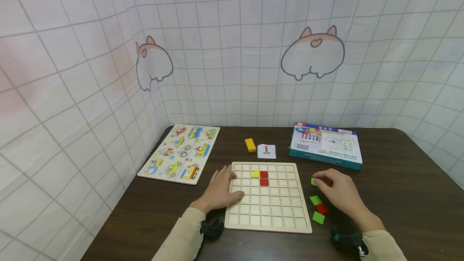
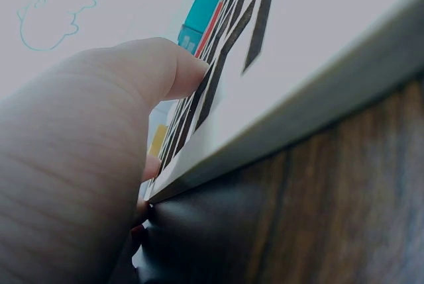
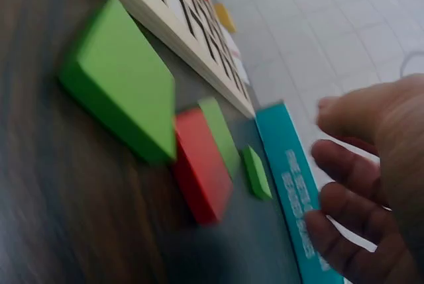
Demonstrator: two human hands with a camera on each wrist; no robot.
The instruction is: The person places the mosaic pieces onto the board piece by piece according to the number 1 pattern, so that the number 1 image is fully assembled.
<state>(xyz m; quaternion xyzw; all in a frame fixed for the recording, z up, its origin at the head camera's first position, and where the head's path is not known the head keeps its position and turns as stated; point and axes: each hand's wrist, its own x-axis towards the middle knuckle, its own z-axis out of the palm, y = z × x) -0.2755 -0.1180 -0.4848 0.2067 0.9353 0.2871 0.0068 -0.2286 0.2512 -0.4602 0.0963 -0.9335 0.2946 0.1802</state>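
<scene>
My left hand [image 1: 220,190] rests at the left edge of a wooden grid board [image 1: 253,222], its thumb [image 2: 179,69] lying over the top surface. Two red square tiles [image 1: 264,182] and a yellow tile [image 1: 255,174] sit in cells near the board's far side. To the right of the board, my right hand [image 1: 340,191] hovers with thumb and fingers apart, near a small green tile [image 3: 257,173] lying on the table. Closer to me lie a red tile [image 1: 322,208] and further green tiles [image 1: 318,217]. Nothing is between the right fingers in the right wrist view.
A yellow block [image 1: 250,145] and a small printed grid card [image 1: 266,151] lie beyond the board. A teal and white box [image 1: 326,146] is at the back right. On the left is a picture puzzle board [image 1: 181,154]. A white gridded curtain [image 1: 232,51] surrounds the dark table.
</scene>
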